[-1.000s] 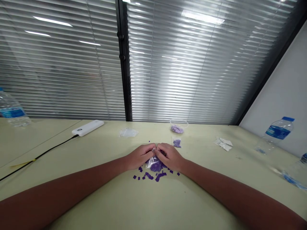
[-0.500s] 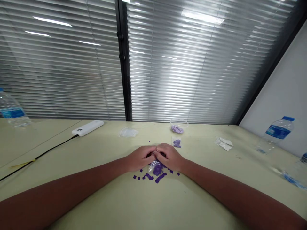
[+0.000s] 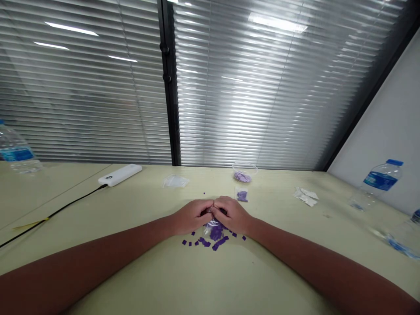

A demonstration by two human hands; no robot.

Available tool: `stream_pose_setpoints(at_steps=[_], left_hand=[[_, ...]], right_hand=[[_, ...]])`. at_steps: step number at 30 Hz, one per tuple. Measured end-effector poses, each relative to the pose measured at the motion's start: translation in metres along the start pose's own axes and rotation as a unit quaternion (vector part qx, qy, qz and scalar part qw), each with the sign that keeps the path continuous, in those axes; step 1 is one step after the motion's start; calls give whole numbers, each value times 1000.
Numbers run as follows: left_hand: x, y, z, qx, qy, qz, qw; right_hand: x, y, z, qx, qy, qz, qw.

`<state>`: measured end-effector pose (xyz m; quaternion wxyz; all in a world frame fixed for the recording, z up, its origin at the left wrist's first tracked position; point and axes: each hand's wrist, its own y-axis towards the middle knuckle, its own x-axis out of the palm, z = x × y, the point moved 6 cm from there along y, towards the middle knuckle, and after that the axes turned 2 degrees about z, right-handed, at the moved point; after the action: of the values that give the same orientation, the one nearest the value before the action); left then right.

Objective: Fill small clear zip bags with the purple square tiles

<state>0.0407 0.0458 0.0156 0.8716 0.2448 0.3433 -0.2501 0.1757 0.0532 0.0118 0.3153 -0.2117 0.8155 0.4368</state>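
Observation:
A small clear plastic bag [image 3: 215, 231] with dark purple squares inside hangs below my fingertips, its top edge pinched between both hands. My left hand [image 3: 192, 215] is closed on the bag's top from the left. My right hand [image 3: 232, 214] grips it from the right, the two hands touching at the fingers. The bag's upper part is hidden by the fingers. Loose purple squares [image 3: 204, 242] are scattered on the table just in front of and around the bag.
Beyond my hands lie a filled small bag [image 3: 242, 195] and a clear round tub [image 3: 243, 176] of lilac pieces. Flat clear bags [image 3: 176, 180] and a white power bank [image 3: 120, 175] with a cable are left. White paper scraps [image 3: 306, 196] and a water bottle [image 3: 377, 183] stand right.
Both hands keep the same place and grip on the bag. The bag's lower part has shifted very slightly; the loose squares lie where they were.

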Motion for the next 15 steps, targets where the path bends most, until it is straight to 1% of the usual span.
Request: stream_pose_setpoints(at_steps=[15], left_hand=[[1, 0, -2, 0, 8, -7, 1000]], right_hand=[[1, 0, 1, 0, -4, -3, 1000]])
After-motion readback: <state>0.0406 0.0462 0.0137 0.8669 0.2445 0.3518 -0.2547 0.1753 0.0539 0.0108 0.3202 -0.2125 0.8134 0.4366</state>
